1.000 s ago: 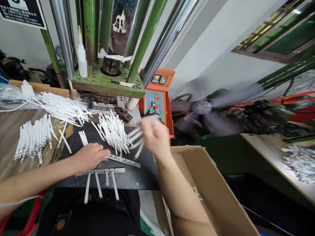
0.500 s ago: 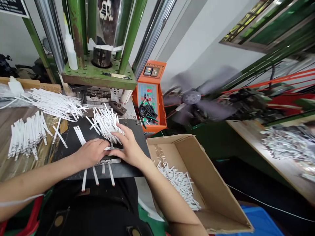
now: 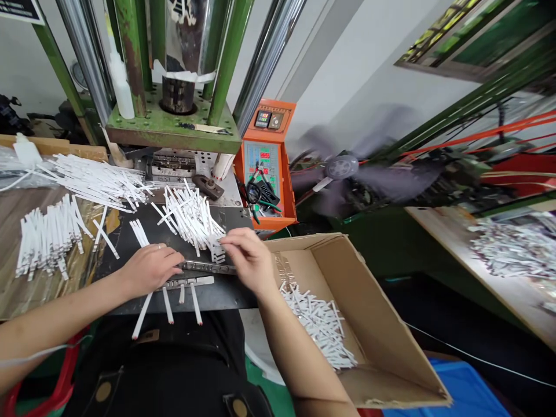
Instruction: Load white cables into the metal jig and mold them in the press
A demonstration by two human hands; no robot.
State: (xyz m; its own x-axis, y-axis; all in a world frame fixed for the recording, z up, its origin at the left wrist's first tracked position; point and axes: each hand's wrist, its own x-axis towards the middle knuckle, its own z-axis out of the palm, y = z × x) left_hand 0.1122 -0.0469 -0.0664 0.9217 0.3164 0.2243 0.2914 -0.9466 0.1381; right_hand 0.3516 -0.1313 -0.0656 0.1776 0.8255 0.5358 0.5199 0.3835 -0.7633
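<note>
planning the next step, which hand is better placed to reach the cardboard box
Probably the right hand: it is nearer the cardboard box, though it appears to pinch a small pale piece. The left hand is farther, by a metal bar.

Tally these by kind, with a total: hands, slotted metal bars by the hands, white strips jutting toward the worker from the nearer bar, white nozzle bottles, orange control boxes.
Hands: 2, left hand and right hand
Slotted metal bars: 2
Jutting white strips: 4
White nozzle bottles: 2
Orange control box: 1
Total: 11
</note>
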